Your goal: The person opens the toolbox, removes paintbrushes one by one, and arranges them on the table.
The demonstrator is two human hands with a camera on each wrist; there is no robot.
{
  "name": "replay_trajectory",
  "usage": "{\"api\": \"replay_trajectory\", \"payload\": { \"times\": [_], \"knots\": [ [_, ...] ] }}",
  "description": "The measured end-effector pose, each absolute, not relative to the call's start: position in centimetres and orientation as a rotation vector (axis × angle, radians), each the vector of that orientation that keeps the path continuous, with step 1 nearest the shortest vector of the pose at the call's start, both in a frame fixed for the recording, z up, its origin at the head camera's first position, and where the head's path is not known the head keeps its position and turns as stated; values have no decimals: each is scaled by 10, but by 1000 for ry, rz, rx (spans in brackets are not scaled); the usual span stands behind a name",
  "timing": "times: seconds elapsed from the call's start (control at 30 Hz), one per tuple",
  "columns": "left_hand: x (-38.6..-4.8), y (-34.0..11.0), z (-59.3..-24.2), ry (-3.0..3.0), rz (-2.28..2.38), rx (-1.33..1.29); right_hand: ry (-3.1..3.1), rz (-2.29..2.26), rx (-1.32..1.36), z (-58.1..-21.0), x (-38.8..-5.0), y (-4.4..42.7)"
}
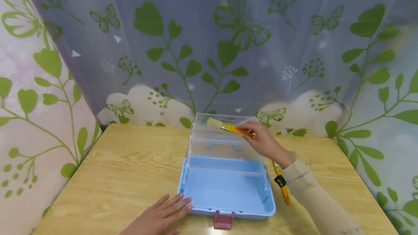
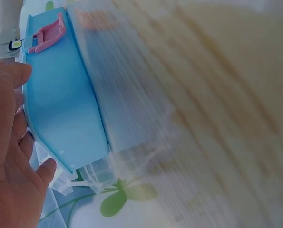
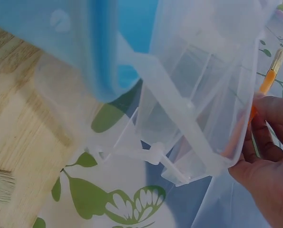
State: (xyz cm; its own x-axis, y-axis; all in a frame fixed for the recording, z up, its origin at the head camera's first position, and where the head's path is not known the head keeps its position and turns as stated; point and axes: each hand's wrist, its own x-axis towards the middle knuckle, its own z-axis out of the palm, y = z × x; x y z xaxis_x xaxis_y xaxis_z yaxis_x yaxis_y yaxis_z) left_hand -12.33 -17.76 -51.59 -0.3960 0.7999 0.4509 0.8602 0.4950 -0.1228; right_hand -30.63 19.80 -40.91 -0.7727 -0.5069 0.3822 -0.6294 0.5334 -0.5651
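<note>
A blue box (image 1: 228, 188) with raised clear trays (image 1: 215, 151) stands on the wooden table, its pink latch (image 1: 223, 220) at the front. The right hand (image 1: 261, 140) pinches the orange handle of a brush (image 1: 230, 127) above the trays, pale bristles pointing left. In the right wrist view, the right hand (image 3: 269, 142) holds the brush (image 3: 269, 78) beside the clear trays (image 3: 193, 109). The left hand (image 1: 163, 215) has its fingertips at the box's front left corner. In the left wrist view, the left hand (image 2: 17, 128) lies beside the blue box (image 2: 65, 99), fingers slightly bent.
Another orange-handled brush (image 1: 285, 193) lies on the table right of the box, partly under the right forearm. Brush bristles (image 3: 1, 186) show at the left edge of the right wrist view. A patterned curtain (image 1: 183, 46) hangs behind the wooden table (image 1: 130, 162).
</note>
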Motion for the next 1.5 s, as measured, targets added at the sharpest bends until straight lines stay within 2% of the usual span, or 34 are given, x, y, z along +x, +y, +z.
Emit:
{"api": "replay_trajectory", "payload": {
  "times": [0.6, 1.5],
  "knots": [
    [-125, -181, -518, -2266, -161, -1370, -2533, 1076, 852, -406, -281, 211],
    [-126, -180, -514, -2311, -195, -1383, -2313, 1208, 712, -448, -234, 258]
  ]
}}
